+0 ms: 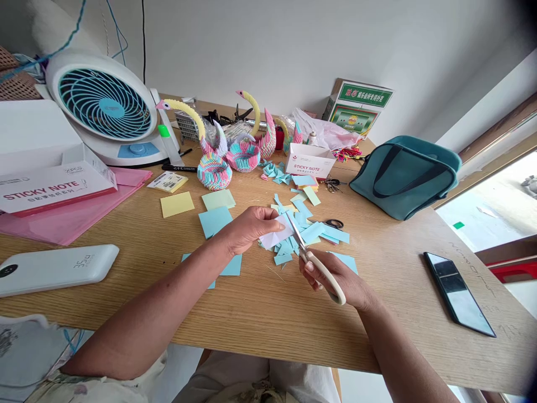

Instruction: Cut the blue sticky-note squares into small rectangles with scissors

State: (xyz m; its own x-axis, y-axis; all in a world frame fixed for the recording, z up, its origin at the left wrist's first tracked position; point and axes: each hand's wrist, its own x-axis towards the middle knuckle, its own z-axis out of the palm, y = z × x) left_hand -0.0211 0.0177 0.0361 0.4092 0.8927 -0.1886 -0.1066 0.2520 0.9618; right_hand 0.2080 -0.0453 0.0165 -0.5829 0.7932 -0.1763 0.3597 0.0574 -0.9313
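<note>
"STICKY NOTE" in red, twice
On the large white box [54, 187], also marked "20PCS", and the small white box [308, 159]; upside-down "35W" on the power bank [59, 270]; "娱乐会所专用扑克" on the green-labelled box [353, 112].

The left hand [257, 228] pinches a small pale-lilac paper square [272, 238] (above scattered light-blue paper pieces [314, 231]); the right hand [335, 275] holds cream-handled metal scissors [312, 258] at its edge.

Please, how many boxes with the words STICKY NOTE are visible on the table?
2: the left box is in front of the fan; the right box is left of the teal bag. More may be hidden.
</note>
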